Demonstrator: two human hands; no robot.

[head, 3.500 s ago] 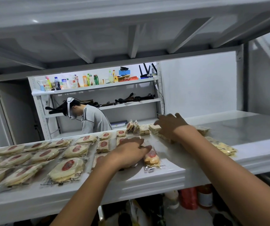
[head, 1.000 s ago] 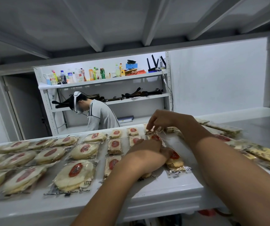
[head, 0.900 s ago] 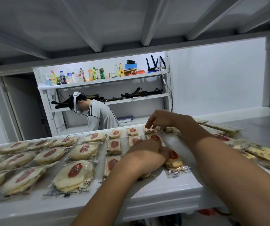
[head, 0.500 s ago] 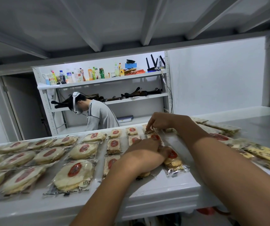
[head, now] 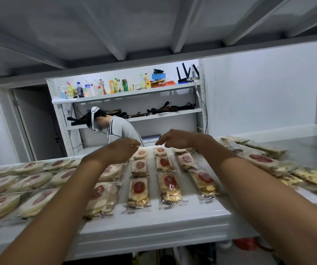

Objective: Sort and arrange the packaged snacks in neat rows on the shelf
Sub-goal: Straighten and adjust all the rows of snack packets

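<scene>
Head view: both forearms reach in from 6 o'clock over the white shelf [head: 153,217]. The left hand [head: 119,152] is raised above the far packs, with the wrist bent and the fingers curled towards the thumb. I cannot tell whether its grip pinches anything. The right hand [head: 180,138] is at about the same height, just to the left hand's 3 o'clock and apart from it. Its fingers are relaxed and point to 9 o'clock, and its grip is slack and holds nothing.

Below the hands, the small snack packs [head: 170,186] with red labels lie flat in three columns of three, running from the front edge towards 12 o'clock. At their 9 o'clock are the round cake packs [head: 100,197], in rows partly hidden by the left forearm. At 3 o'clock, the yellow flat packs [head: 310,178] lie overlapping in a loose heap beyond the right forearm.

Far off at 12 o'clock, a person [head: 119,129] wearing a headset bends before a rack [head: 201,104] with bottles [head: 104,88] on its top level.
</scene>
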